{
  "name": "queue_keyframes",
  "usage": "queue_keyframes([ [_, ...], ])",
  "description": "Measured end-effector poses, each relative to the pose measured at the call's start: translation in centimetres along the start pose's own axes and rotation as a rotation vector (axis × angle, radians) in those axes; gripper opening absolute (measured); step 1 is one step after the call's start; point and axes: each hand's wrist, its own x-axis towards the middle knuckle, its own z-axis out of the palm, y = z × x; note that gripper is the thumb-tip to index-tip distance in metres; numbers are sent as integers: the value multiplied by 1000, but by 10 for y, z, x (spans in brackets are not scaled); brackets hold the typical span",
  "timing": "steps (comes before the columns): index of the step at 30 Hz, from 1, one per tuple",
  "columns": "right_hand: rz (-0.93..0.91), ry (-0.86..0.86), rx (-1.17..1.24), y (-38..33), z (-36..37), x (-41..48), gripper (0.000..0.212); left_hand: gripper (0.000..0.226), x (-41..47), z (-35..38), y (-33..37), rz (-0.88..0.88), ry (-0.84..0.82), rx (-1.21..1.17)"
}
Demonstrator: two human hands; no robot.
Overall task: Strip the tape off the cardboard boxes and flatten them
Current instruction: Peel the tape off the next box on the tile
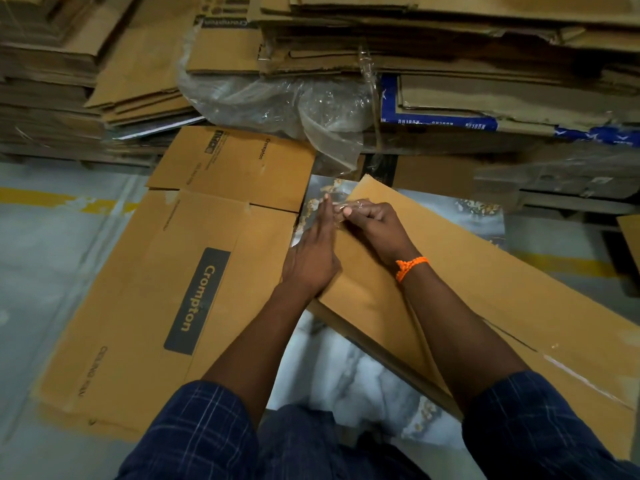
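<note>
Near the middle of the floor (45,258), we look down on a flattened cardboard box (467,271) lying aslant across a marbled sheet (332,368), its far corner pointing away from us. Both of our hands meet at that far corner. Our left hand (311,258) lies with straight fingers pressed against the box's left edge. Our right hand (375,225) has its fingers curled and pinches a strip of clear tape (341,206) just beside the left fingertips; the tape is glossy and hard to make out. An orange wristband (412,266) circles the right wrist, and dark checked sleeves (194,434) are rolled above the elbows.

Just left of the sheet, a second box (156,289), brown with a dark printed label, lies flat on the floor, touching the sheet's left edge. A yellow line (52,199) runs across the floor at the left edge. Along the far side, stacks of flattened cardboard (450,39) rise in layers, with crumpled clear plastic wrap (277,102) spilling down between them toward the sheet's far edge.
</note>
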Motion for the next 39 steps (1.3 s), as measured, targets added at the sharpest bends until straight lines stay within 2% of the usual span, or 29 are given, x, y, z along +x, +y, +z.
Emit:
queue_keyframes([
  [3,91,17,283,1,1,0,21,103,5,3,-3,-53,-52,7],
  [6,145,-2,489,2,3,5,23,91,5,2,-3,-56,-71,6],
  [10,185,-12,609,4,-1,8,19,76,6,-1,-2,-41,-62,-51],
  [13,205,26,620,-3,5,9,15,60,15,-2,-12,-155,-111,-266],
  [14,195,49,534,-5,7,9,21,54,19,-1,-17,-196,-129,-385],
  [16,94,61,166,-9,4,7,28,44,21,-1,-23,-219,-129,-558],
  [18,-59,-2,-245,-13,-4,5,14,33,21,0,-26,-220,-38,-671],
  [19,-105,-51,-368,-17,-9,5,12,29,22,2,-26,-230,20,-726],
  [22,-218,-177,-610,-28,-19,11,26,26,27,6,-27,-332,100,-815],
  [26,-356,-311,-918,-44,-13,34,26,29,35,9,-30,-427,64,-879],
  [33,-299,-565,-1133,-68,1,68,26,30,39,8,-23,-465,25,-925],
  [37,-76,-767,-1427,-81,25,86,29,9,39,12,-23,-434,57,-898],
  [39,46,-846,-1481,-86,33,93,36,7,39,11,-23,-406,52,-842],
])
